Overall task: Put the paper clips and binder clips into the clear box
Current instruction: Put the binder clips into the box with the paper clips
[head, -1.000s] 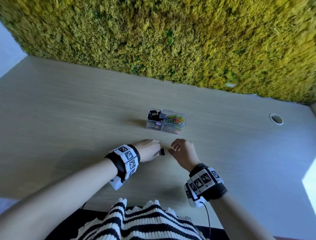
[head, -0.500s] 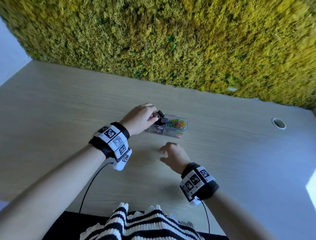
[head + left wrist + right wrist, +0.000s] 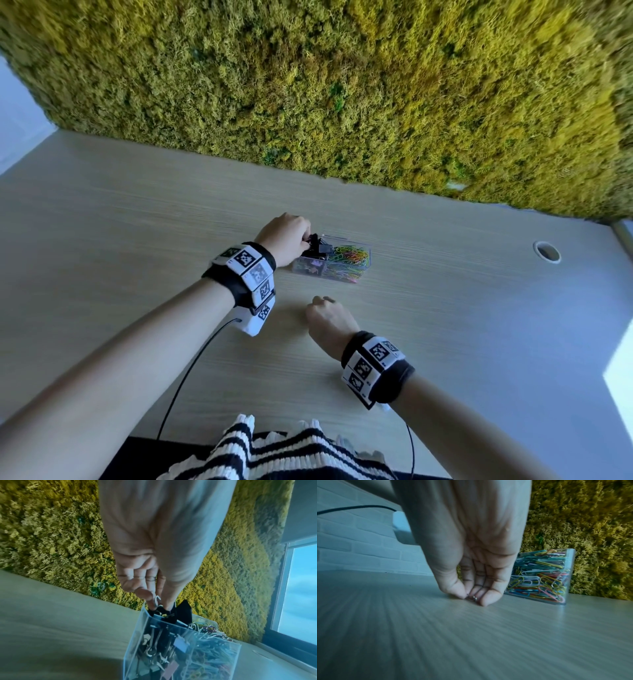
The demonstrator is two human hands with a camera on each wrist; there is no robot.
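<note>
left hand [image 3: 154, 555] pinching binder clip [image 3: 158, 606] over clear box [image 3: 181, 649] — right hand [image 3: 471, 563] pinching paper clip [image 3: 474, 598]

One clear box [image 3: 346, 274] sits on one wooden desk [image 3: 137, 222], holding black binder clips [image 3: 317, 248] and coloured paper clips [image 3: 351, 258], both too many and tangled to count. Nearer than the box: one silver paper clip [image 3: 474, 598]. Two hands; two wristbands; one grommet hole [image 3: 547, 251] right of the box.

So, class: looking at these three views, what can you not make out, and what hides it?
- Head view: what the right hand pinches is hidden by the hand itself.
- Right wrist view: the small metal thing is too tiny to name.
- Left wrist view: the left hand's fingertips cover part of the binder clip.
</note>
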